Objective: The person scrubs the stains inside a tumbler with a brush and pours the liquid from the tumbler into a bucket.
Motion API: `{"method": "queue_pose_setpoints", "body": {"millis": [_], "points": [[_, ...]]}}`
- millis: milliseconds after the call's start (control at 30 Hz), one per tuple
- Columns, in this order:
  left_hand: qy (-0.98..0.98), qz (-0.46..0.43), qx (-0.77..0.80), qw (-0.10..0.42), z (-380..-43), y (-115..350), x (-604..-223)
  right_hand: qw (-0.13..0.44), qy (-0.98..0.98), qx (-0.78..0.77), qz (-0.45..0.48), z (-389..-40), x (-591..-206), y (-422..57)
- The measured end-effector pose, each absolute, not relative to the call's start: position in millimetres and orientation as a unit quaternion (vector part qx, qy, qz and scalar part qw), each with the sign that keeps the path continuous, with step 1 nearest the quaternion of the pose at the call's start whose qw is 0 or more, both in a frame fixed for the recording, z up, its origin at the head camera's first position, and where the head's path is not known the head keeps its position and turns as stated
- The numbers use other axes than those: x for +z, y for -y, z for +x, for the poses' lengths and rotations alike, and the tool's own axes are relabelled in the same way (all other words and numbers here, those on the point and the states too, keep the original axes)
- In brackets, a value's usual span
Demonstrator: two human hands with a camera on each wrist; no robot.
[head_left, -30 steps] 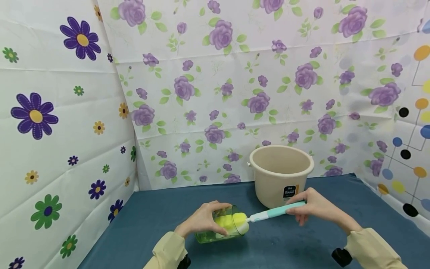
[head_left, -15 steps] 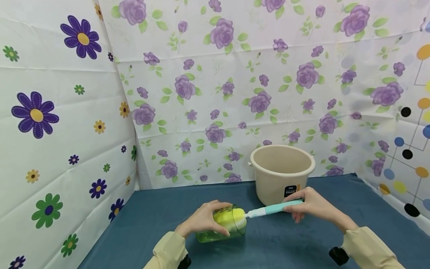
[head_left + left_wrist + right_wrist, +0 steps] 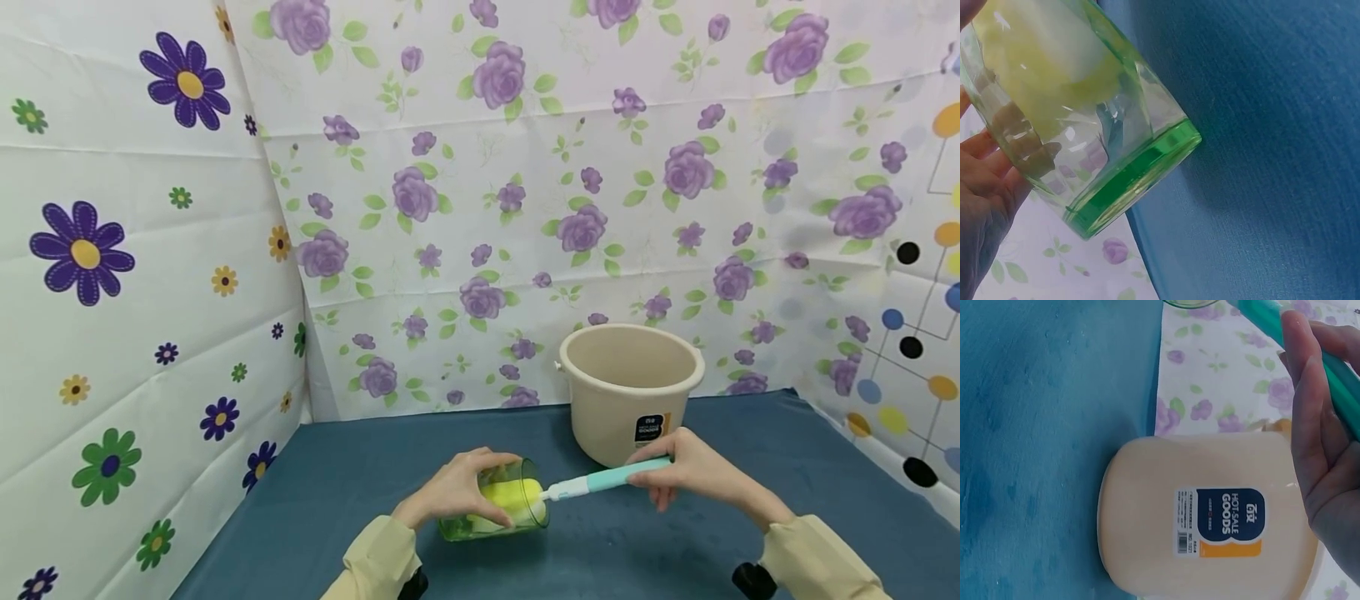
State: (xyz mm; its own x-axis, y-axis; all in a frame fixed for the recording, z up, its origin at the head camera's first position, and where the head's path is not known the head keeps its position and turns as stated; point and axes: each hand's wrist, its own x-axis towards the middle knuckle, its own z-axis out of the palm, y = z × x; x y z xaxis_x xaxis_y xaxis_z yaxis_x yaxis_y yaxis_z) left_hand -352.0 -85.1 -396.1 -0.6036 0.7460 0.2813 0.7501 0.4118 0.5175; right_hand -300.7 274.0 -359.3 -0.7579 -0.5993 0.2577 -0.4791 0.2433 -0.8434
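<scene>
My left hand [image 3: 461, 490] grips a clear green glass [image 3: 1129, 169] round its side, tipped over with its mouth facing right. Inside the glass sits the yellow and white sponge head [image 3: 517, 497] of a bottle brush. The brush's teal and white handle [image 3: 607, 477] slants up to the right, out of the mouth. My right hand [image 3: 693, 471] pinches the handle near its end between thumb and fingers. In the left wrist view the thick green base of the glass shows, with the sponge blurred behind its wall.
Behind my right hand stands a beige bucket [image 3: 592, 417] with a dark label [image 3: 1232, 515]. A blue cloth [image 3: 360, 467] covers the table, with wet spots on it. Flower-patterned sheets [image 3: 435, 292] hang at the back and sides.
My right hand has moved a little left, and the sponge head sits deeper in the glass than a second ago. The handle shifted up, then down again. My left hand and glass stay nearly still.
</scene>
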Motion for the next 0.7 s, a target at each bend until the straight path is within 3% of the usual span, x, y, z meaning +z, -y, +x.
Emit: {"method": "queue_pose_setpoints", "body": {"millis": [500, 700], "points": [[0.843, -0.437, -0.313, 0.006, -351, 86, -396, 0.031, -0.795, -0.504, -0.337, -285, -340, -253], [0.841, -0.445, -0.309, 0.009, -352, 85, -396, 0.051, -0.796, -0.496, -0.342, -302, -360, -262]]}}
